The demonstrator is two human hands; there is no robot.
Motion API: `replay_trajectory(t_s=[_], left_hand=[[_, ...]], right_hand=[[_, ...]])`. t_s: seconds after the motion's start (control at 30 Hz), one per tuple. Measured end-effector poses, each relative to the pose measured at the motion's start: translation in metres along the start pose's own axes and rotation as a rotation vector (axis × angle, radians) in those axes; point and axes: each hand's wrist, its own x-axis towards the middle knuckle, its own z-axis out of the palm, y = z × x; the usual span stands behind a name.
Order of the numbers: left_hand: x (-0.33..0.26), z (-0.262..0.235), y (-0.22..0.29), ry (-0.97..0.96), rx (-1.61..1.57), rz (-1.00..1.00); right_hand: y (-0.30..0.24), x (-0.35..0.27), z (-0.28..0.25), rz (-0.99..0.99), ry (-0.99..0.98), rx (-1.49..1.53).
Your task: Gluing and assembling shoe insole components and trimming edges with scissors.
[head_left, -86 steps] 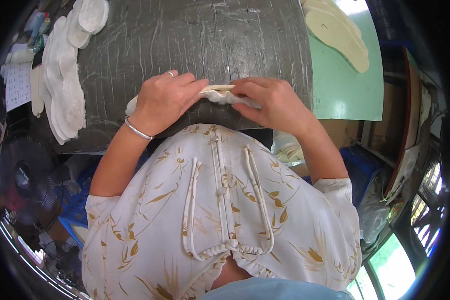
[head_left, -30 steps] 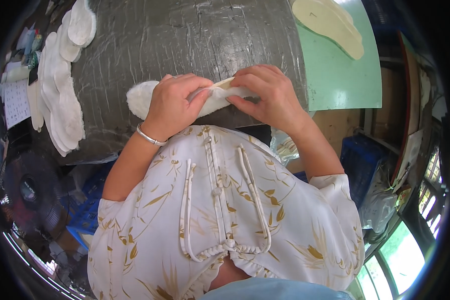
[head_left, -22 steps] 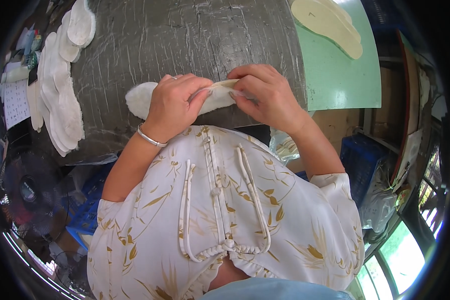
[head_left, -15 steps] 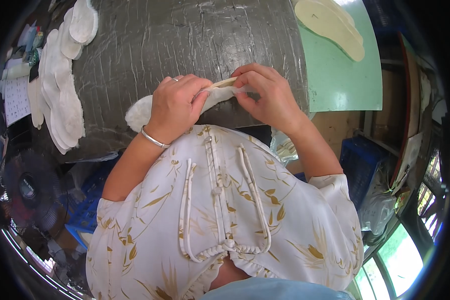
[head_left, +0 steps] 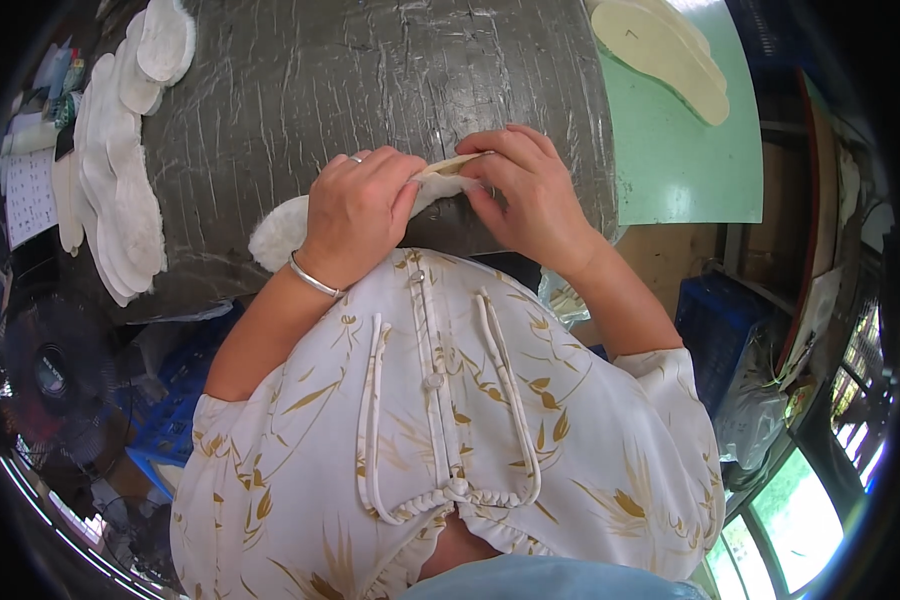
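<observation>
A fluffy white insole (head_left: 279, 232) lies aslant on the dark work surface near its front edge. My left hand (head_left: 358, 208) is closed over its middle, thumb and fingers pinching the near-side edge. At its right end my right hand (head_left: 532, 196) pinches the tip between thumb and fingers. Between the hands a cream backing layer (head_left: 456, 163) stands up along the far edge, with the white pile below it. My fingers hide part of both layers, so how far they are joined cannot be seen.
White fluffy insoles (head_left: 130, 200) lie in overlapping stacks at the left. Cream insole pieces (head_left: 660, 50) rest on a green board (head_left: 685, 180) at the right. A black fan (head_left: 55, 375) stands lower left, and blue crates (head_left: 720, 330) sit below the table's level.
My right hand's fingers have shifted slightly at the insole's tip, and the cream layer between the hands shows a little more. My left hand has stayed almost in place.
</observation>
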Motion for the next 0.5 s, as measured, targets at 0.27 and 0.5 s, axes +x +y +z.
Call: replay_trajectory(t_s=[0.27, 0.5], left_hand=[[0.0000, 0.0035, 0.0085, 0.079, 0.115, 0.079], [0.0014, 0.0042, 0.0082, 0.046, 0.127, 0.059]], right_hand=[[-0.0061, -0.0011, 0.0032, 0.043, 0.014, -0.046], [-0.0044, -0.0062, 0.0064, 0.069, 0.049, -0.053]])
